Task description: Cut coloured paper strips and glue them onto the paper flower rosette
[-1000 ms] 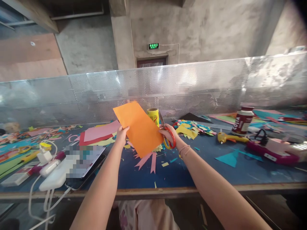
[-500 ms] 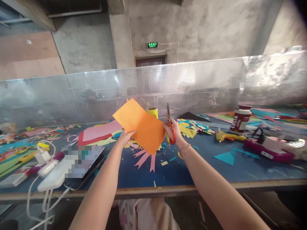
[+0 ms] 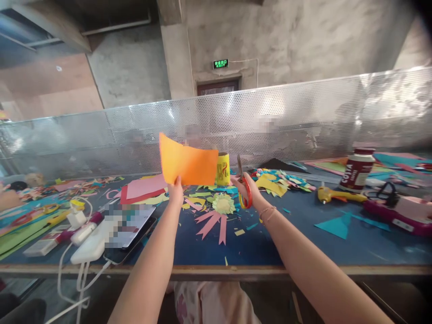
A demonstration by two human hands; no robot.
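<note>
A sheet of orange paper (image 3: 191, 164) is pinched at its lower edge by my left hand (image 3: 176, 192). It stands raised over the table and curves slightly. To the right, my right hand (image 3: 251, 189) has its fingers in the red and yellow handles of a pair of scissors (image 3: 247, 191); the blades point up, apart from the paper. On the table between my hands lies a pale green paper rosette (image 3: 221, 204) with pink ribbon tails (image 3: 216, 225). Behind the sheet stands a yellow tape roll or tube (image 3: 222, 168), partly covered.
A phone (image 3: 135, 227) and a white power bank (image 3: 96, 245) with cables lie at left. Pink and red paper (image 3: 145, 188) sits behind them. Right of my hands are paper scraps (image 3: 283, 180), a blue triangle (image 3: 335, 225), a yellow glue gun (image 3: 337, 195) and a dark red bottle (image 3: 357, 171).
My right hand has let go of the orange paper and keeps the scissors. The sheet has turned and lifted in my left hand, uncovering the rosette. The whole view has shifted slightly.
</note>
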